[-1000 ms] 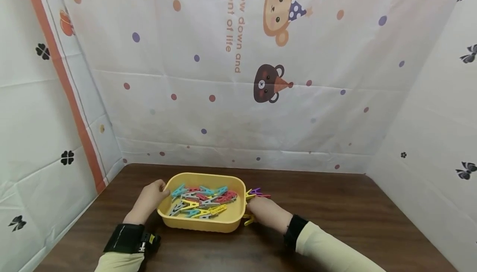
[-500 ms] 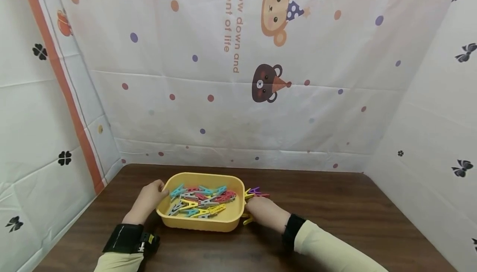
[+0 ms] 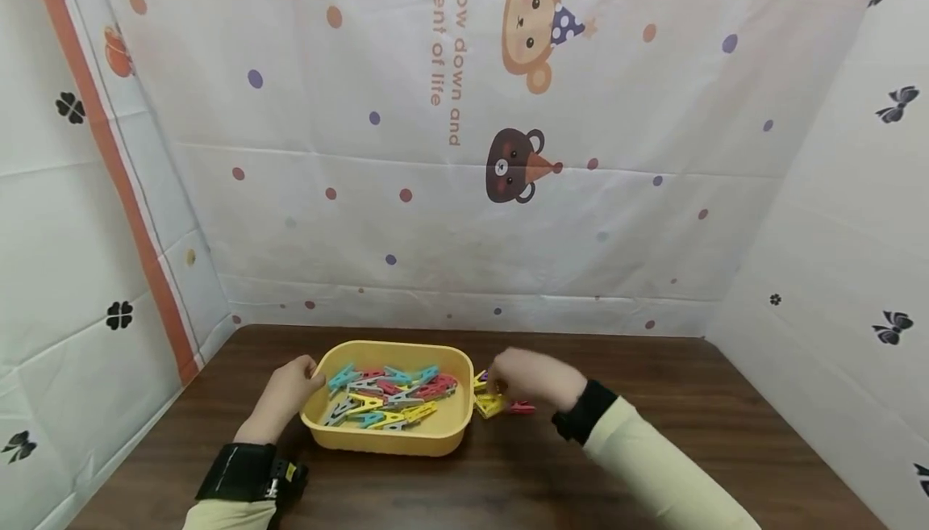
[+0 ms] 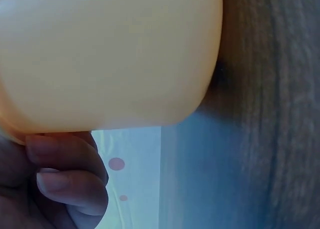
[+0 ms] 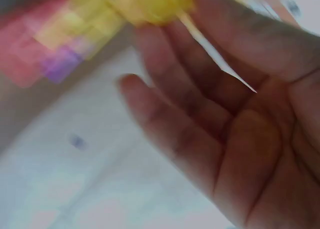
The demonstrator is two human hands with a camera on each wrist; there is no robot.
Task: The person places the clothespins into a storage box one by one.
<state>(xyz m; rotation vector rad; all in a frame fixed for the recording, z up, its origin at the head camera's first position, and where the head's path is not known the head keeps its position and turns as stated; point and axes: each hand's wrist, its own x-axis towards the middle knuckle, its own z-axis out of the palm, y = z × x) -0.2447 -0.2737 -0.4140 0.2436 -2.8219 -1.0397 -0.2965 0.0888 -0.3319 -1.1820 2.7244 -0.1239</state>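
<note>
A yellow plastic basin (image 3: 392,442) stands on the table with several clothespins (image 3: 392,393) in turquoise, red, grey and yellow inside. My left hand (image 3: 286,393) grips its left rim; in the left wrist view curled fingers (image 4: 70,154) lie against the basin wall (image 4: 115,59). Beyond the right rim, my right hand (image 3: 533,377) is raised over loose clothespins. In the right wrist view its fingertips and thumb pinch a yellow clothespin (image 5: 150,4), blurred and partly cut off by the frame. A red clothespin (image 3: 521,407) lies under that hand.
The dark wooden table (image 3: 617,465) reaches a patterned white cloth (image 3: 327,231) hanging at the back and both sides. Yellow and purple clothespins (image 3: 481,378) lie close against the basin's right side, partly hidden by the right hand.
My right hand has lifted up from the table beside the basin, uncovering more of the clothespins there. My left hand keeps its grip on the rim. The view has shifted slightly.
</note>
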